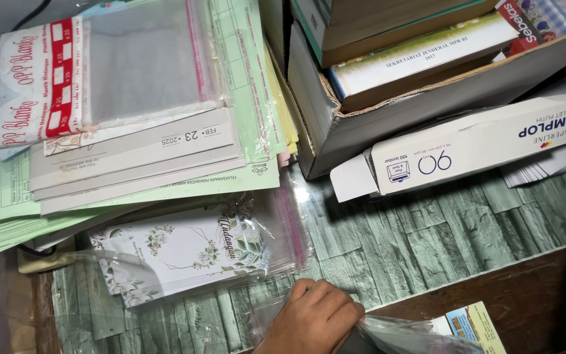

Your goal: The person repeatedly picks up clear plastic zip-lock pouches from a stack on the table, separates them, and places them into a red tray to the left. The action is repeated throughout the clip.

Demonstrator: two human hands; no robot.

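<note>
From the head view, one hand [312, 318] shows at the near edge, fingers curled shut and pinching a clear plastic sleeve [407, 333]; whether it is the left or the right I cannot tell, and no other hand is in sight. The sleeve lies crumpled just right of the knuckles, its long side running left to right along the near edge, the loose end pointing right toward a small colourful card [470, 322]. Just beyond the hand sits a stack of floral cards [178, 252] in clear wrapping, long axis left to right, slightly tilted. Far left, a pile of green papers [8, 210] carries grey envelopes [132, 157] and a pack of plastic bags [99, 65]. Far right, an open cardboard box [335, 131] holds books [420, 56], with a long white envelope box [473, 147] lying beside it. All rests on a green stone-patterned cover [414, 242] over a brown table [545, 288]
</note>
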